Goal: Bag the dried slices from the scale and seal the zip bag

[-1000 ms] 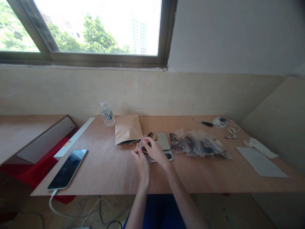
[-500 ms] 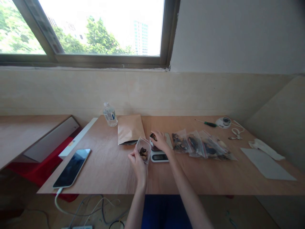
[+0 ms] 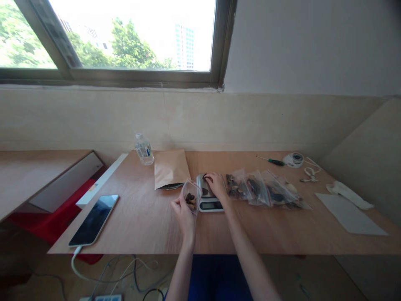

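A small digital scale (image 3: pixel 210 196) sits near the middle of the wooden tabletop (image 3: pixel 140 221), and everything here is placed from it. The left hand (image 3: pixel 184 211) is just left of the scale, its fingers pinched on the side of a small clear bag (image 3: pixel 191 195) with dark pieces inside — the bag stands open-mouthed, tilted toward the scale. The right hand (image 3: pixel 215 184) lies over the scale's platform, fingers curled down onto dark pieces (image 3: pixel 205 191) on it; whether they grip any I cannot tell. Right of the scale, a row of filled clear bags (image 3: pixel 266 191) lies overlapping. Behind and left of the scale lies a brown paper pouch (image 3: pixel 171 168), with a water bottle (image 3: pixel 143 149) beyond that. Far left of the scale, a phone (image 3: pixel 94 219) rests on its cable — far right, a screwdriver (image 3: pixel 267 160).
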A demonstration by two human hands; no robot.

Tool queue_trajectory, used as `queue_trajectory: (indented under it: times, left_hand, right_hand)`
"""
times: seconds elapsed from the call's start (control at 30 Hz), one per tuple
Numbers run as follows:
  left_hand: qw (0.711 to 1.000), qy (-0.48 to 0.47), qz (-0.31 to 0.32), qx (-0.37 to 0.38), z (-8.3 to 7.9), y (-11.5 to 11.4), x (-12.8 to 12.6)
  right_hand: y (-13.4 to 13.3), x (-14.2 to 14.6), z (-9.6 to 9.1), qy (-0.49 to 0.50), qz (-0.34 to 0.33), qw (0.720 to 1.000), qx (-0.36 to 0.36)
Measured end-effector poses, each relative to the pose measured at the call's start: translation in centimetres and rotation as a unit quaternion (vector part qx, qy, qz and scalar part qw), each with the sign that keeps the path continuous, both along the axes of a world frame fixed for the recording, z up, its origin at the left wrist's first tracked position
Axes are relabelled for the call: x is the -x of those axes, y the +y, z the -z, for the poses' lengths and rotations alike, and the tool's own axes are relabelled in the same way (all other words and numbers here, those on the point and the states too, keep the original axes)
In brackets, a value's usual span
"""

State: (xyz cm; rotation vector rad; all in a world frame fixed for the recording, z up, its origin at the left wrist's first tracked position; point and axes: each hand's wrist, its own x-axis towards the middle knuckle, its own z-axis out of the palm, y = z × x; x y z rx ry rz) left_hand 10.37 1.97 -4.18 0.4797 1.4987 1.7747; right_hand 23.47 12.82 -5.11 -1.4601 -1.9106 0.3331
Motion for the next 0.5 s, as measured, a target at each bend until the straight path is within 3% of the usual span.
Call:
queue_trajectory:
  times: [0.3, 0.4, 0.5]
  left_hand:
    - [1.0, -0.017, 0.0, -0.012, 0.0, -0.1, -0.1]
    - [1.0, -0.012, 0.005, -0.01, -0.2, -0.3, -0.1]
    - [1.0, -0.007, 0.008, -0.018, -0.5, -0.4, -0.1]
  right_hand:
    - [-1.1, -0.3, -1.2, 0.114, 0.018, 0.993, -0.02]
    - [-2.2, 0.5, -2.9, 0.242, 0.004, 0.97, -0.001]
    - [-4.1, 1.9, -5.5, 0.314, -0.059, 0.947, 0.045]
